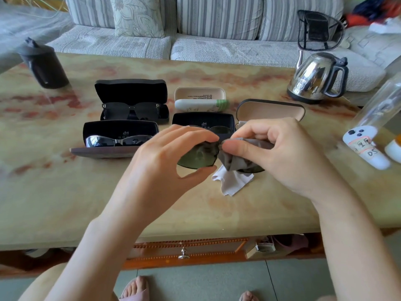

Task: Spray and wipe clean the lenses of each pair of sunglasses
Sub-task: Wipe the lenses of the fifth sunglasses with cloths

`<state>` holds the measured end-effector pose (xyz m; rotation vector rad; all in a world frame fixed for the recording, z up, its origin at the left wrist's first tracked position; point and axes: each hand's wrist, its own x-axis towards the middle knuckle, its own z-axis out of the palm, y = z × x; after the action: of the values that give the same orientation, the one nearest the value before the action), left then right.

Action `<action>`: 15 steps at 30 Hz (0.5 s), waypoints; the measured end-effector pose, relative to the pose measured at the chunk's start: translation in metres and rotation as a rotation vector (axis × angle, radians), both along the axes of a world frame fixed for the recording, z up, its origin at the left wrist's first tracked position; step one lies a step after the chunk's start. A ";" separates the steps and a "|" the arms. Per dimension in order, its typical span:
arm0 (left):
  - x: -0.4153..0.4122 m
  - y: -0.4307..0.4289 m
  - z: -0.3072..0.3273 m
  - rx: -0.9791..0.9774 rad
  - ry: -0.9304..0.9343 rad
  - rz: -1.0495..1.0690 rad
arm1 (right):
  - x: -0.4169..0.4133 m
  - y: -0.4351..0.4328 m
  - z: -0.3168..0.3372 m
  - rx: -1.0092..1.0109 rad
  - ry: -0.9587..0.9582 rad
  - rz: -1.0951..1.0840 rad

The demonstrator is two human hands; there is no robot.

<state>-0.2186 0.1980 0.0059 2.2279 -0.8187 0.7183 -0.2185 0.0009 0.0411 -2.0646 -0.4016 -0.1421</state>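
A pair of green-lensed sunglasses (198, 158) is held just above the table's middle. My left hand (171, 155) pinches its left lens between thumb and fingers. My right hand (275, 148) grips a grey cloth (236, 158) bunched over the other lens, which is mostly hidden. A white spray bottle (200, 105) with a green cap lies on its side in a small open beige case (199, 93). A black pair (132, 109) rests in an open black case at the back. A silver-framed pair (117, 140) sits in the open case at the front left.
An open dark case (202, 121) and an open beige-lined case (270, 109) lie behind my hands. A steel kettle (316, 78) stands at the back right, a dark cup (44, 64) at the back left. Bottles (366, 146) stand at the right edge. A sofa (195, 29) runs behind the table.
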 end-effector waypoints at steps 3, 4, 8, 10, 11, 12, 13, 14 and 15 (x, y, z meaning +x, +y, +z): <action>0.001 0.003 0.002 -0.028 0.013 -0.006 | 0.000 -0.001 0.003 0.082 0.008 0.008; 0.001 0.004 0.003 -0.045 0.025 -0.005 | 0.000 -0.003 0.003 0.140 0.026 0.008; 0.002 0.010 0.006 -0.110 0.061 0.006 | 0.000 -0.015 0.001 0.320 0.094 0.006; 0.002 0.011 0.007 -0.132 0.085 0.003 | 0.002 -0.019 -0.003 0.385 0.128 0.018; 0.002 0.010 0.006 -0.143 0.096 0.000 | 0.003 -0.021 -0.005 0.413 0.144 0.022; 0.002 0.010 0.006 -0.158 0.108 -0.004 | 0.004 -0.022 -0.006 0.440 0.157 0.027; 0.001 0.009 0.006 -0.177 0.121 -0.008 | 0.005 -0.023 -0.006 0.464 0.168 0.037; 0.001 0.009 0.007 -0.201 0.137 -0.011 | 0.006 -0.023 -0.006 0.487 0.175 0.050; 0.001 0.008 0.007 -0.225 0.151 -0.013 | 0.006 -0.023 -0.006 0.516 0.181 0.063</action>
<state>-0.2180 0.2059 0.0126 2.0441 -0.6444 0.5963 -0.2130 -0.0219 0.0354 -1.5398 -0.2813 -0.0162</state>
